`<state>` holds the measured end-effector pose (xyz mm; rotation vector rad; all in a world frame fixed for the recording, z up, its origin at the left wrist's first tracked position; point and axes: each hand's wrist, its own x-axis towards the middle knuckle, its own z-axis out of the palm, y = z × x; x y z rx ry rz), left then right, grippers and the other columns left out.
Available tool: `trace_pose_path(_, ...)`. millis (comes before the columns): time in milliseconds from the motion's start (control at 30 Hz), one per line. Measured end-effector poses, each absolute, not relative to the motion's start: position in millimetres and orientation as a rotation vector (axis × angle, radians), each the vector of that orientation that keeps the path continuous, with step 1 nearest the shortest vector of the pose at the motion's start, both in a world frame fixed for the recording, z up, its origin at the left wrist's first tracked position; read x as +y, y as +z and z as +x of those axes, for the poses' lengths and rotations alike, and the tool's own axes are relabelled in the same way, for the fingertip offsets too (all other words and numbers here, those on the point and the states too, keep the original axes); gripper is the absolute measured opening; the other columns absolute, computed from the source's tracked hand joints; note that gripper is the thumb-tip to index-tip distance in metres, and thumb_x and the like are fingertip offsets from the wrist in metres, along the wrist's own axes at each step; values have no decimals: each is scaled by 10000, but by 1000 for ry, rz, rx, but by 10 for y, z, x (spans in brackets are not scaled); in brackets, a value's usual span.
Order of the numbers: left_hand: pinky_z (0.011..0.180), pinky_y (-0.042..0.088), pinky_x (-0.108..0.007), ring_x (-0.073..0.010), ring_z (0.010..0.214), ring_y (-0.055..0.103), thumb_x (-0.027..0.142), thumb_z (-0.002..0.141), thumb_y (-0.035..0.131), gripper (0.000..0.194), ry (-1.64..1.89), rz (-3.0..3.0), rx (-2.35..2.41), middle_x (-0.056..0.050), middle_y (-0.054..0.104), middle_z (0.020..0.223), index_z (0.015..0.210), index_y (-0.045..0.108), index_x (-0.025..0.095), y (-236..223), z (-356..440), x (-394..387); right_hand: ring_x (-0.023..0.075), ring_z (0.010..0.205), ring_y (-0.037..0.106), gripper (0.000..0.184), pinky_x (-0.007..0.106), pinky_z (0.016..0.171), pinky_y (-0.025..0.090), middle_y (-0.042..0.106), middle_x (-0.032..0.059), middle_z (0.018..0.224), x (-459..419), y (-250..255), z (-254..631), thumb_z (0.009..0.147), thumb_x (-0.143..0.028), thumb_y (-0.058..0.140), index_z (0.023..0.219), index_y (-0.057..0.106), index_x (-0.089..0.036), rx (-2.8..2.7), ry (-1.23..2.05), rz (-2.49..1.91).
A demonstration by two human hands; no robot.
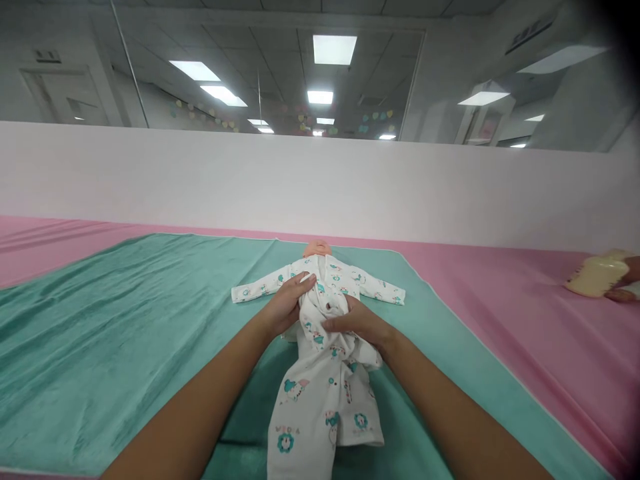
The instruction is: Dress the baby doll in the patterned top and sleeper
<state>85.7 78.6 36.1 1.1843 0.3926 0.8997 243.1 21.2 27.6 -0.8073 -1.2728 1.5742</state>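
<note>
Both of my hands grasp the same piece of soft cloth, the white printed trousers [305,400]. My left grip [290,300] pinches the bunched upper part with the thumb on top, and my right grip [364,321] closes on the folds from the other side, thumb laid across them. Cloth this limp has no shape of its own, so I judge that holding it from two sides keeps the gathered part from slumping, while the loose legs simply hang toward me, where nothing gets in their way. Just beyond my hands lies the doll [317,249], its head pointing away from me and its white printed top [340,270] spread with both sleeves out to the sides, which leaves the middle within easy reach; the trousers cover its lower part, so I cannot tell how the legs lie. The teal blanket [125,347] beneath seems to give it a soft, flat bed over the pink cloth [525,300]. Well apart to the right, another person's hand [632,270] holds a pale yellow object [595,277].
</note>
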Motion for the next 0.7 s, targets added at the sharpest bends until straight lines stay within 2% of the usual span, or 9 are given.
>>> trace_pose_path(100,639,430,-268,-161,688,563,482,804,551,347,749,1374,506,-61,632,805,859,622,147,419,800,777,242,771,637,529,360,730,488,680,54,858,239,270,2403,515,-313,814,985,627,-159,-1061,1427,-797)
trace_pose_path(233,607,402,-244,-179,717,568,402,706,679,266,494,1735,538,-51,641,804,789,658,150,489,723,759,207,683,629,414,315,671,486,672,50,779,239,271,2400,580,-353,779,902,628,-141,-989,1349,-742)
trace_pose_path(300,603,406,-244,-175,699,570,381,692,696,259,494,1697,532,-43,635,786,803,651,151,485,725,754,197,661,623,428,308,645,483,670,56,783,224,281,2416,618,-393,758,936,625,-140,-1030,1395,-729)
trace_pose_path(400,597,423,-241,-142,652,555,408,761,629,264,689,1410,455,-30,605,745,822,607,151,433,787,750,209,720,632,525,313,659,484,673,72,855,211,285,2464,627,-449,751,1037,610,-153,-1149,1492,-743)
trace_pose_path(533,586,434,-226,-118,615,540,417,788,603,279,820,1245,365,-25,587,702,828,589,140,379,869,741,230,773,638,582,338,707,487,676,76,887,212,244,2509,563,-363,814,1069,617,-153,-1320,1647,-839)
trace_pose_path(600,566,431,-224,-117,591,538,439,796,584,306,772,1277,398,-28,594,682,818,600,135,396,853,735,230,785,638,554,350,730,489,679,72,890,202,219,2495,590,-361,801,1073,617,-162,-1253,1631,-827)
trace_pose_path(700,502,393,-206,-110,547,522,422,752,637,295,552,1453,485,-20,594,641,725,615,129,456,764,740,228,807,636,528,348,734,494,681,73,895,172,208,2450,660,-474,731,1080,611,-177,-1067,1519,-787)
